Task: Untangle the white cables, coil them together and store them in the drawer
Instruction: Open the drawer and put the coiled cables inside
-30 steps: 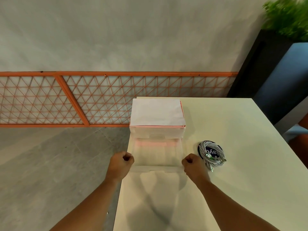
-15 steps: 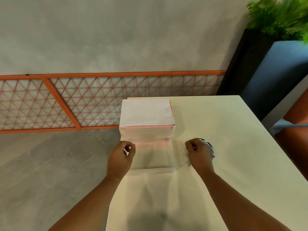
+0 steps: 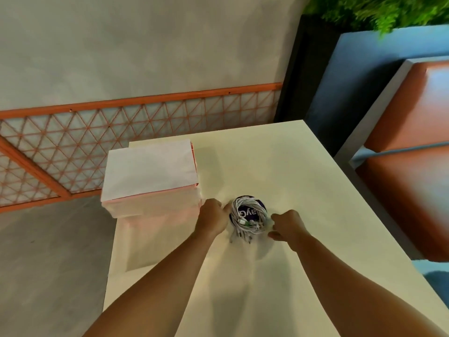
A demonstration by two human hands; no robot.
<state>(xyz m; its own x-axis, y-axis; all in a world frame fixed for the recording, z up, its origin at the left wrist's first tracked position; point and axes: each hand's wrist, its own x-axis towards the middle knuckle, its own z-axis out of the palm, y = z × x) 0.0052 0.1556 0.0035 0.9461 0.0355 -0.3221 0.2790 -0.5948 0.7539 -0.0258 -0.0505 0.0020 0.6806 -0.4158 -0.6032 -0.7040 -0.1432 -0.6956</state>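
Lying between both hands: coiled cables (image 3: 247,218)

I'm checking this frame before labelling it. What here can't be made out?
- Left hand: the head view shows only its back; fingertips hidden, so contact with the coiled white cables is unclear.
- Right hand: fingers curl under; grip unclear.
- Dark disc under the cables: its lettering is partly covered.
- Open clear drawer: see-through and washed out; edges hard to trace.
- Cable plugs: too small and blurred to identify.
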